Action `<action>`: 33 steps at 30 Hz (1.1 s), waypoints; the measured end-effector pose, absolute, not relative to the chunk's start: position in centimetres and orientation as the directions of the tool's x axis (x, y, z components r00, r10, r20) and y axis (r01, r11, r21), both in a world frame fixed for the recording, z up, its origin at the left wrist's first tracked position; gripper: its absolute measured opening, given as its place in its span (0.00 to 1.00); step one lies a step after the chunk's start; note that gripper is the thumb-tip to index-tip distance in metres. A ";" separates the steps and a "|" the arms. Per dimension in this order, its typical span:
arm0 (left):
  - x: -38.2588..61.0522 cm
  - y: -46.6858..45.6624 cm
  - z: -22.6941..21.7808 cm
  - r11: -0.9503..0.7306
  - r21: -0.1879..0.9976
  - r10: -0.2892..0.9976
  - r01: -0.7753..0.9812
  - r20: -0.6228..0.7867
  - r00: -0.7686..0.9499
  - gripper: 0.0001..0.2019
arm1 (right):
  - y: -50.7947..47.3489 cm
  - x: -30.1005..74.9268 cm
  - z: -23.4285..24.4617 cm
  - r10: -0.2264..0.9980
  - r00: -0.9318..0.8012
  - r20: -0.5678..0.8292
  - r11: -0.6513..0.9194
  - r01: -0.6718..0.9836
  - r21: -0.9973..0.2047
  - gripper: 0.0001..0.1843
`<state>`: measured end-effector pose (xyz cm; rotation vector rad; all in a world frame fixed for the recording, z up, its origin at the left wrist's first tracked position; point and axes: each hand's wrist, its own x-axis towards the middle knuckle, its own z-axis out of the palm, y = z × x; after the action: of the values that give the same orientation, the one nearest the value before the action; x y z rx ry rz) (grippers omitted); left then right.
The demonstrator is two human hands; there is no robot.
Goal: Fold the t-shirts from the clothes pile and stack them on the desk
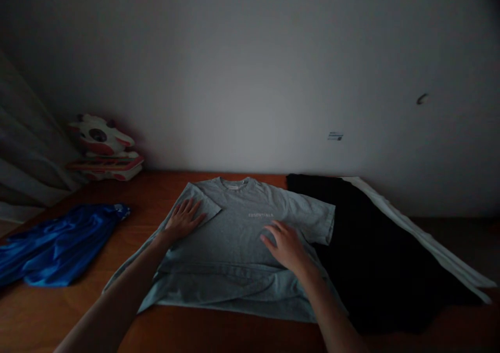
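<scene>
A grey short-sleeved T-shirt (230,238) lies front up, its collar toward the wall and small lettering across the chest. Its sleeve on the left is folded inward over the body, while the other sleeve stretches out to the right. Creases run across the lower part near the hem. My left hand (184,218) rests flat with fingers spread on the folded-in sleeve. Over the right side of the chest, just below the lettering, is my right hand (287,244), fingers apart and slightly bent; whether it touches the cloth I cannot tell.
The shirt lies on an orange-brown wooden surface (136,197) against a pale wall (242,82). Black cloth (375,259) with white cloth (414,228) along its edge lies at right. Blue shiny cloth (74,243) is at left, a cow-shaped toy keyboard (107,160) behind it.
</scene>
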<state>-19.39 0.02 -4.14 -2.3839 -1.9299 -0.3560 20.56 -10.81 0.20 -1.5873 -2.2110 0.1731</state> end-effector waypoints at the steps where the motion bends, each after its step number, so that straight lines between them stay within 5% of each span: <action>1: -19.4 -0.2 -4.0 -0.208 0.125 0.954 0.970 0.243 0.173 0.33 | -11.3 21.0 -0.3 0.934 -0.234 0.268 0.312 0.901 -0.301 0.22; 5: -19.5 -1.2 -3.5 -0.246 0.199 0.921 0.949 0.352 0.165 0.31 | -12.3 21.5 -2.4 0.963 -0.142 0.230 0.201 0.945 -0.258 0.28; 14: -20.0 -0.6 -3.9 -0.245 0.155 0.949 0.957 0.241 0.204 0.31 | -12.6 21.6 -3.3 0.967 -0.151 0.205 0.206 0.937 -0.281 0.31; 25: -19.6 -1.5 -3.0 -0.130 0.215 0.958 0.968 0.277 0.067 0.30 | -12.7 21.5 -3.5 0.968 -0.130 0.214 0.200 0.917 -0.345 0.30; 28: -19.5 -1.5 -3.0 -0.125 0.215 0.959 0.969 0.276 0.063 0.28 | -12.1 21.9 -3.4 0.972 -0.118 0.202 0.200 0.868 -0.454 0.27; 33: -19.8 -1.3 -3.7 -0.151 0.226 0.945 0.962 0.319 0.073 0.27 | -8.3 27.6 -1.6 0.990 0.073 0.120 0.063 0.531 -0.845 0.22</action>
<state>-19.81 -1.33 -3.69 -2.2684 -2.0177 -0.6151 27.57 -8.26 -1.58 -1.5702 -1.5605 0.7434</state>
